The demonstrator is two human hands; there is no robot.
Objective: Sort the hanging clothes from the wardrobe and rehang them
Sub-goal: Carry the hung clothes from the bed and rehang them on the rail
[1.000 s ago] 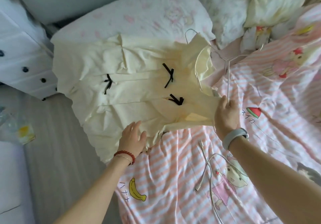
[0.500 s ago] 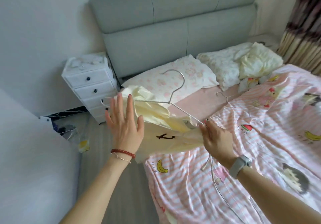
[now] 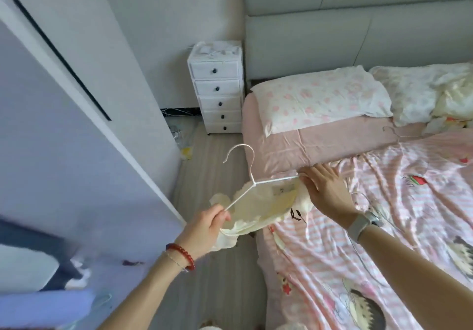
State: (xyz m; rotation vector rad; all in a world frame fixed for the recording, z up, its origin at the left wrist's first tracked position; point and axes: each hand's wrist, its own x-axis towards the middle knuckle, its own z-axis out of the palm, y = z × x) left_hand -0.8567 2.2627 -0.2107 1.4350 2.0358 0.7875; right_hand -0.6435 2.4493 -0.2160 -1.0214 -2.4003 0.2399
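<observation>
The cream garment (image 3: pixel 258 208) hangs on a white wire hanger (image 3: pixel 252 176) that I see held up over the floor at the bed's edge, between both hands. My left hand (image 3: pixel 207 229) curls its fingers round the hanger's left arm end and the cloth bunched there. My right hand (image 3: pixel 326 189) lies at the hanger's right end, fingers fairly straight along the shoulder of the garment; I cannot tell whether the thumb pinches the wire beneath. A red bead bracelet (image 3: pixel 181 255) sits on the left wrist, a grey watch (image 3: pixel 364 223) on the right. Just beside the right hand spreads the pink striped bedspread (image 3: pixel 384 240), with a second hanger (image 3: pixel 399 135) lying near the pillows (image 3: pixel 320 99). A white drawer unit (image 3: pixel 217 89) stands against the wall beside the grey headboard (image 3: pixel 358 27).
</observation>
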